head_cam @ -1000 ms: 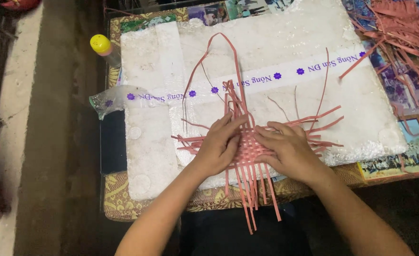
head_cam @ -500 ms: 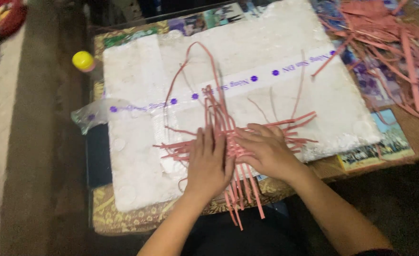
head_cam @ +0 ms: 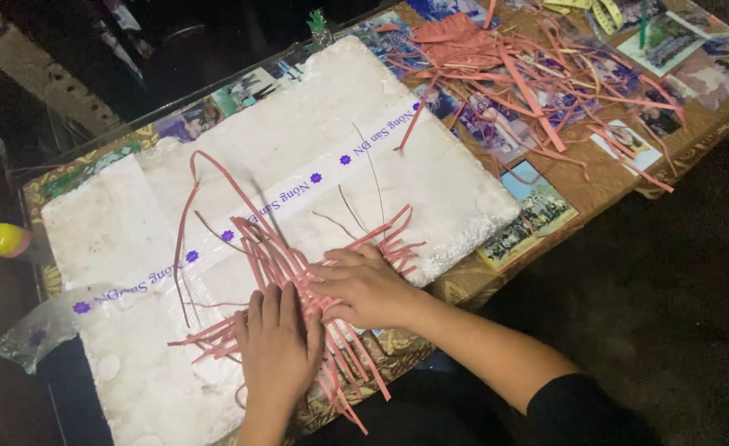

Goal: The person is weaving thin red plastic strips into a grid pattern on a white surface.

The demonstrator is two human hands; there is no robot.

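A tabletop covered with colour photographs carries a large white foam board crossed by a strip of clear tape. A loose heap of pink paper strips lies at the far right. On the board's near edge sits a woven mat of pink paper strips. The left hand presses flat on it, fingers together; the right hand rests beside it, fingers slightly spread over the weave. A yellow bottle cap shows far left.
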